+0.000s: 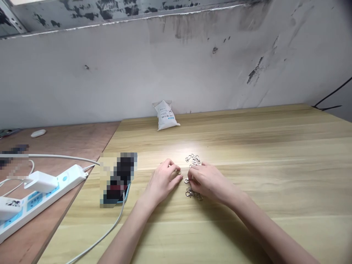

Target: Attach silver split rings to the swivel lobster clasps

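Left hand (161,182) pinching metal ring (179,172), right hand (207,182) on lobster clasps (194,194)

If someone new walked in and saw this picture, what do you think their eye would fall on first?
First come the bare left hand and right hand, meeting near the middle of the light wooden table among small silvery metal clasps. Next is the white printed bag at the table's far edge, straight ahead. At lower left, a white power strip stands out on a separate reddish-brown surface.
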Action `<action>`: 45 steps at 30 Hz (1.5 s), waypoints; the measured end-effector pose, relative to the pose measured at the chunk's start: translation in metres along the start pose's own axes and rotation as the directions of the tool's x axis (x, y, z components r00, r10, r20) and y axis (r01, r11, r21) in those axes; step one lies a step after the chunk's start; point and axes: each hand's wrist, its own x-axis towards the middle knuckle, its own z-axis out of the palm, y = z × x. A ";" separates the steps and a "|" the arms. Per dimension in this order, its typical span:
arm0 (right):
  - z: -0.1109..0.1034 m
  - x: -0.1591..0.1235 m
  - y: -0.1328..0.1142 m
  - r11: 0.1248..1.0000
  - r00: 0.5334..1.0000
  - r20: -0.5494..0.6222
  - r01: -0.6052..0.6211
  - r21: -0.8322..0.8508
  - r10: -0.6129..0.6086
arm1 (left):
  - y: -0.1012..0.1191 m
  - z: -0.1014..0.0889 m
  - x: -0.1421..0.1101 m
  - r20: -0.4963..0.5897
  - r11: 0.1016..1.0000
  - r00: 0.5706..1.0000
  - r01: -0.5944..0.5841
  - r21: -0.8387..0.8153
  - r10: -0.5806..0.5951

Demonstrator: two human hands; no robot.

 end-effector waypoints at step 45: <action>-0.028 -0.009 -0.010 0.969 0.947 0.257 -0.226 0.100 0.194 | 0.007 -0.030 0.033 0.384 0.905 0.913 0.275 -0.325 -0.140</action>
